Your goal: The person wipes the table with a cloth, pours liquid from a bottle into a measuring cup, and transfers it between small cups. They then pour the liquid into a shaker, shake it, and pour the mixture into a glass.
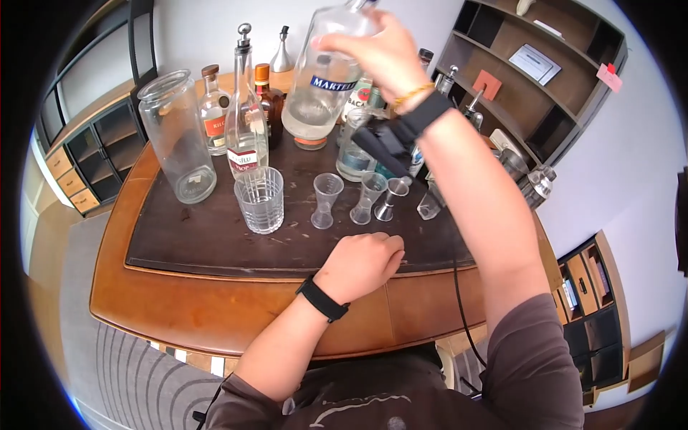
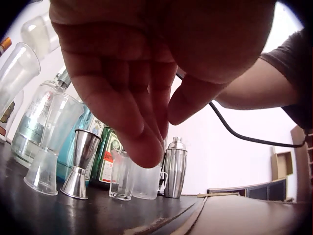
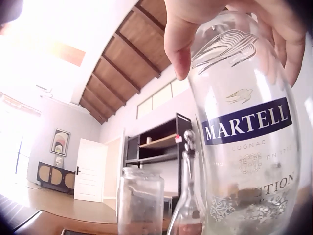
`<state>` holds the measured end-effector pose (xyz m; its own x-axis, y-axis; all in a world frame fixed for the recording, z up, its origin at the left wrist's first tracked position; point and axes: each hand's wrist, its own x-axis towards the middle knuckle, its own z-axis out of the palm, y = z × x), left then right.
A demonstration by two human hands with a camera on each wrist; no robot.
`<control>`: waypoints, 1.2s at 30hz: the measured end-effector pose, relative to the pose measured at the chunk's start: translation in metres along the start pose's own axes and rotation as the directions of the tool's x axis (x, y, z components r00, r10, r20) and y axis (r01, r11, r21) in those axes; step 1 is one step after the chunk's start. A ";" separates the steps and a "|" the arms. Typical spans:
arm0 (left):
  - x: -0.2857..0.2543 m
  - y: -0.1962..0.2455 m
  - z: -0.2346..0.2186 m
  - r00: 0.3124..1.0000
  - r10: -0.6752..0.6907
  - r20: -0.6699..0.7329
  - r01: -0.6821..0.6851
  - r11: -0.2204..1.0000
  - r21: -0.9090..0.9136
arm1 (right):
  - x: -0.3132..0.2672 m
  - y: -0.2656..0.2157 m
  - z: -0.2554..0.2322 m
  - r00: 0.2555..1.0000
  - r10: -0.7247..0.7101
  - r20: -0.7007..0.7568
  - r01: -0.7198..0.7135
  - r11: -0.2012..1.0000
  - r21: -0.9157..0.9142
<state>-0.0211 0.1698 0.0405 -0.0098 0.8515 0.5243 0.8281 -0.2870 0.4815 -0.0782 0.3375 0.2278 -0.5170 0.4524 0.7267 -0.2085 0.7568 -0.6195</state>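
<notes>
Nearest me, my right hand [image 1: 387, 57] grips the Martell bottle [image 1: 315, 93] round its shoulder towards the back of the worktop [image 1: 183, 244], so a slip or sideways swing could topple the ball-stoppered bottle [image 1: 246, 147] beside it, my left hand [image 1: 362, 265] being loosely curled, empty.

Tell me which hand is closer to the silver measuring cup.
Left. The left hand is on the person's side of the silver measuring cup; the right hand is higher, holding the Martell bottle.
</notes>
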 end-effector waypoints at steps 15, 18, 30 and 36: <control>0.001 -0.001 -0.009 0.998 -0.037 -0.046 0.036 0.999 -0.024 | -0.248 -0.069 -0.222 0.912 0.191 -0.363 -0.230 0.971 -0.065; 0.003 0.002 -0.010 0.999 -0.031 -0.035 0.030 0.999 -0.019 | -0.285 -0.053 -0.240 0.925 0.123 -0.360 -0.247 0.913 -0.325; 0.005 0.008 -0.001 0.996 -0.089 0.012 0.090 0.996 -0.009 | -0.344 -0.009 -0.264 0.815 0.139 -0.563 -0.195 0.980 -0.040; 0.006 0.009 0.000 0.993 -0.115 0.037 0.116 0.993 -0.025 | -0.382 0.015 -0.245 0.839 0.302 -0.454 -0.291 0.952 0.096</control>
<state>-0.0137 0.1728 0.0477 -0.0844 0.8945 0.4389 0.8068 -0.1972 0.5569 0.3199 0.2917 0.0142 -0.1199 0.8218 0.5570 -0.1283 0.5436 -0.8295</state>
